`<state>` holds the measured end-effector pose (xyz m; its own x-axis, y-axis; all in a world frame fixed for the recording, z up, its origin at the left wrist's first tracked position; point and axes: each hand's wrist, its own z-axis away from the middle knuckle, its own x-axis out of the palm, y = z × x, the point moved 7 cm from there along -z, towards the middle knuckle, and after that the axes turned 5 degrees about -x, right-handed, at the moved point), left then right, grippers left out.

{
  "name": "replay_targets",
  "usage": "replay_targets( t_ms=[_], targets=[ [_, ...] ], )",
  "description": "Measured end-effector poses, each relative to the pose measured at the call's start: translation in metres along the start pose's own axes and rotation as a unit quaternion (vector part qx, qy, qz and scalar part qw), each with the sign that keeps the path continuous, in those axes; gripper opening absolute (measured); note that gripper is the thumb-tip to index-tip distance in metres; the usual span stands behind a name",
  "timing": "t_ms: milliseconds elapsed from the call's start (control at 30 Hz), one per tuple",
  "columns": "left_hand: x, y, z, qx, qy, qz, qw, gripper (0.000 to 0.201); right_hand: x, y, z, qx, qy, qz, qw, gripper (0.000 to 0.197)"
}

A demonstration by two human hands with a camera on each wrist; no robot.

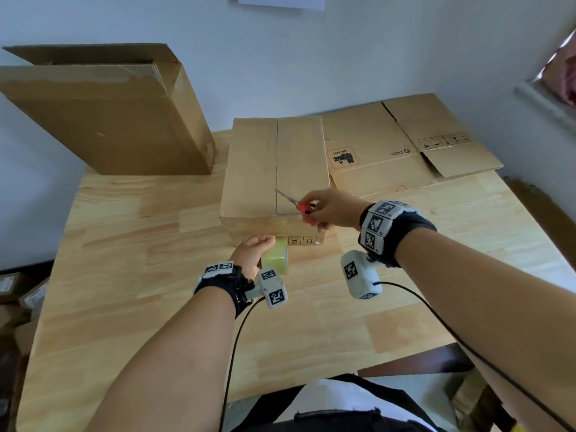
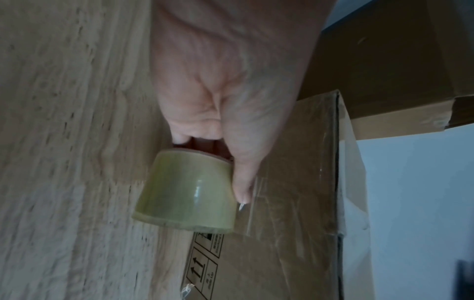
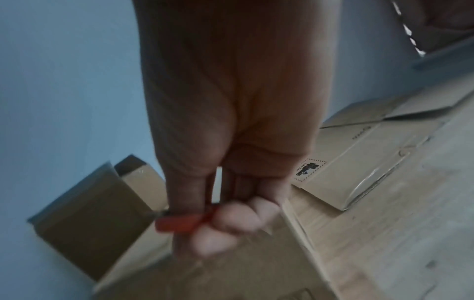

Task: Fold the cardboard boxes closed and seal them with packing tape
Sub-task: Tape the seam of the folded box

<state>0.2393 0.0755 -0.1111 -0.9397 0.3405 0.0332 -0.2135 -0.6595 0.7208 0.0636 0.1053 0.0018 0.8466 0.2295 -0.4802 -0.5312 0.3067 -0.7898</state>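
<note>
The closed brown cardboard box (image 1: 276,169) stands on the light wooden table (image 1: 156,291). The left hand (image 1: 254,252) grips the yellowish roll of packing tape (image 1: 275,256) against its near face; the right hand (image 1: 333,210) grips red-handled scissors (image 1: 297,204) above the seam. Advised: keep the strip taut and cut close to the roll.

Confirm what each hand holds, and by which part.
Left hand grips the tape roll, fingers through its core. Right hand holds the scissors by the red handles.

A white sheet of paper (image 1: 282,0) hung on the wall (image 1: 374,42) beyond my wooden table (image 1: 124,275).
</note>
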Motion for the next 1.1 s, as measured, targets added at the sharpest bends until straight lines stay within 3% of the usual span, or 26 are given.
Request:
replay_targets(
  t_ms=[100, 233, 400, 667, 833, 1100],
  targets=[
    [-0.001, 0.001, 0.000, -0.005, -0.019, 0.029, 0.999, 0.013, 0.022, 0.018, 0.003, 0.072, -0.111, 0.037, 0.991, 0.021],
    [0.001, 0.002, 0.002, -0.015, -0.024, 0.045, 0.999, 0.023, 0.036, 0.037, 0.009, 0.154, -0.155, 0.107, 0.970, 0.049],
    [-0.002, -0.002, -0.001, -0.029, -0.019, 0.049, 0.998, 0.015, 0.037, 0.049, 0.012, 0.192, -0.175, 0.145, 0.955, 0.048],
    [-0.001, 0.000, -0.006, -0.021, -0.020, 0.056, 0.998, 0.017, 0.041, 0.036, -0.008, 0.153, -0.177, 0.118, 0.965, 0.043],
    [-0.003, -0.001, -0.006, -0.026, -0.018, 0.052, 0.998, 0.007, 0.047, 0.031, -0.019, 0.134, -0.176, 0.094, 0.971, 0.050],
    [-0.002, 0.003, -0.006, -0.039, -0.031, 0.055, 0.997, 0.006, 0.042, 0.035, -0.024, 0.108, -0.168, 0.129, 0.971, 0.028]
  ],
)
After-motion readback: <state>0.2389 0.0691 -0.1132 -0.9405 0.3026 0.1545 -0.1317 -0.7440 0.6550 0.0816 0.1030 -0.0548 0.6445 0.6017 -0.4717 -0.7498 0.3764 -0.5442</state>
